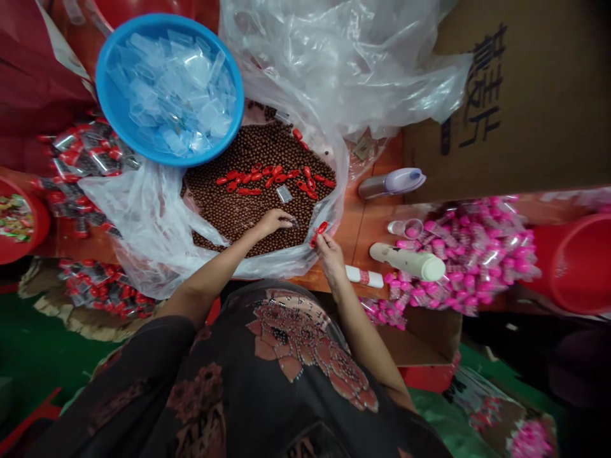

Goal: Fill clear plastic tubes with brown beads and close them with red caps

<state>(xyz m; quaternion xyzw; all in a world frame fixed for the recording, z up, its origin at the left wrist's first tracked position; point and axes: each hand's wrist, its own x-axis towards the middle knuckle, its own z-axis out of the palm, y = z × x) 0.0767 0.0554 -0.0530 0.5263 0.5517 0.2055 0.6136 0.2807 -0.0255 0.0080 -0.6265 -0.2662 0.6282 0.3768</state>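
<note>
Brown candy balls [238,219] fill a big clear plastic bag [143,216] that lies spread open on the table. My left hand [274,221] is just over the balls, its fingers closed at a small dark, partly see-through thing that I cannot make out. At the bag's right edge, my right hand [330,253] pinches a red plastic cap [322,227]; another red bit shows beside its fingertips. Several loose red caps [255,175] lie in a row across the balls, with a small clear plastic case [283,193] just below them.
A blue basin [107,121] of clear plastic cases overlaps the bag. Red-capped filled containers [83,152] are heaped left, pink-capped ones [458,254] right. A steel bottle with a lilac lid [391,182], a pale green flask [405,261], a white roll [365,277] and a cardboard box [525,114] stand or lie right.
</note>
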